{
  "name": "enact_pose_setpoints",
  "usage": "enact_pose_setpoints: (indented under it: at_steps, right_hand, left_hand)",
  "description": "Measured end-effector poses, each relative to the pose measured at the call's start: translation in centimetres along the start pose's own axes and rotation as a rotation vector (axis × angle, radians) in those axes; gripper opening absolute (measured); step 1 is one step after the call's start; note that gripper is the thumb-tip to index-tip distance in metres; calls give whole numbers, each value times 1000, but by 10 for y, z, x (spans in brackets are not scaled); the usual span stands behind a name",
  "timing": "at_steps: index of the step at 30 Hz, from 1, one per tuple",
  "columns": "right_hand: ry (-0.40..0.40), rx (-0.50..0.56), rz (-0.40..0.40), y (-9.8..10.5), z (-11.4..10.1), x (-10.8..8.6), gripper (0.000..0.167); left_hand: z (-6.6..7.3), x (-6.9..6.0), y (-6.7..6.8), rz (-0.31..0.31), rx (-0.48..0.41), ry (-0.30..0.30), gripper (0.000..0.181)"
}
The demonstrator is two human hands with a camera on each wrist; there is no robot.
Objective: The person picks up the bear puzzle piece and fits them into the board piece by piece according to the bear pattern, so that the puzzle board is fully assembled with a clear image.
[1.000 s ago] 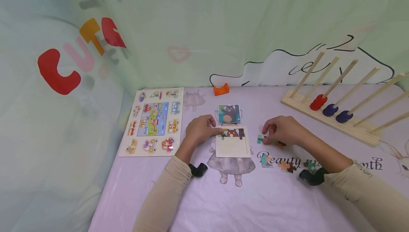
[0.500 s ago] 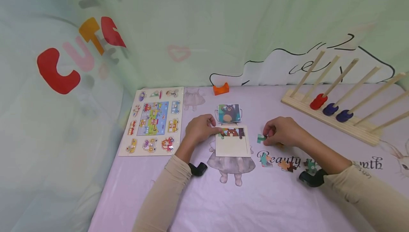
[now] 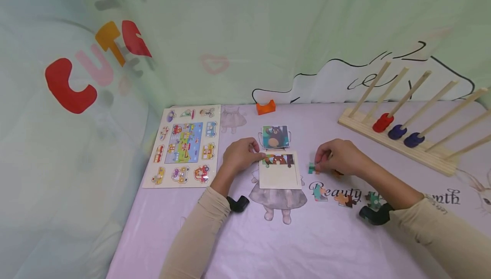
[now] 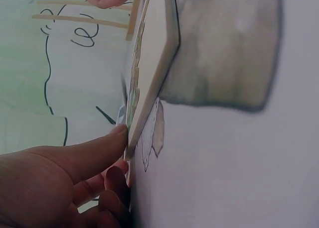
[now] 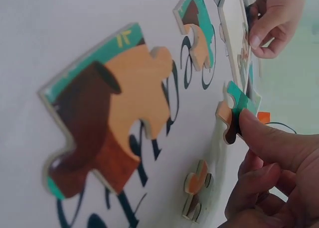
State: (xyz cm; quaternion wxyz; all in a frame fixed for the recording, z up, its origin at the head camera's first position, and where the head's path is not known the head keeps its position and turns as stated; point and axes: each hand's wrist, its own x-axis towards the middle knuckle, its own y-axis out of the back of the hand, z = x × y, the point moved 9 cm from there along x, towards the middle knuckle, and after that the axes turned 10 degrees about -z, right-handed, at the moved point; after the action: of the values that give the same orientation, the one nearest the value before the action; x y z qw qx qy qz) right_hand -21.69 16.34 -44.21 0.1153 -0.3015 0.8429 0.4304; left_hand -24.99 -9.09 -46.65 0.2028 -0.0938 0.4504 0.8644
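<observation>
1. Puzzle piece (image 3: 311, 168), teal with brown and orange, is sitting at the tips of the right hand (image 3: 340, 157) — thumb and fingers are pinching it. Right wrist view is showing it tilted; can't tell if it is fully off the counter (image 3: 238, 240).
2. Left hand (image 3: 241, 155) is gripping the far-left corner of the puzzle tray (image 3: 280, 178), thumb on top, fingers curling at the edge.
3. Key relation: tray is lying left of the pinched piece, near but not touching. Right hand is holding the piece, left hand is sitting beyond the tray's far side. Fingers are hiding part of the piece — no call on its long axis.
4. Fitted pieces (image 3: 278, 159) are forming a bear-face strip along the tray's far side; pale wood is showing nearer the person.
5. Three loose pieces (image 3: 345, 200) are lying in a row on the near side of the right hand; a fourth piece (image 3: 338, 173) is peeking out under it.
6. Bear card (image 3: 275, 137) is lying just beyond the tray; vehicle board (image 3: 148, 181) is lying at left, peg rack (image 3: 433, 158) is standing back right.
</observation>
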Motion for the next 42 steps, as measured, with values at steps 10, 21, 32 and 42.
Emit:
enact_pose_setpoints:
  at_steps: [10,21,32,42]
  right_hand:
    - [17,12,-20,0,-4,1,11]
    - [56,-6,-21,-2,-17,3,11]
    - [69,16,-50,-11,-26,10,8]
    - [87,63,-77,-19,-38,17,10]
  left_hand:
    - [-1,0,-1,-3,-6,4,22]
    - [1,-2,1,2,-8,4,22]
    - [0,1,-1,-4,-8,5,22]
    - [-1,1,-1,-2,-2,3,22]
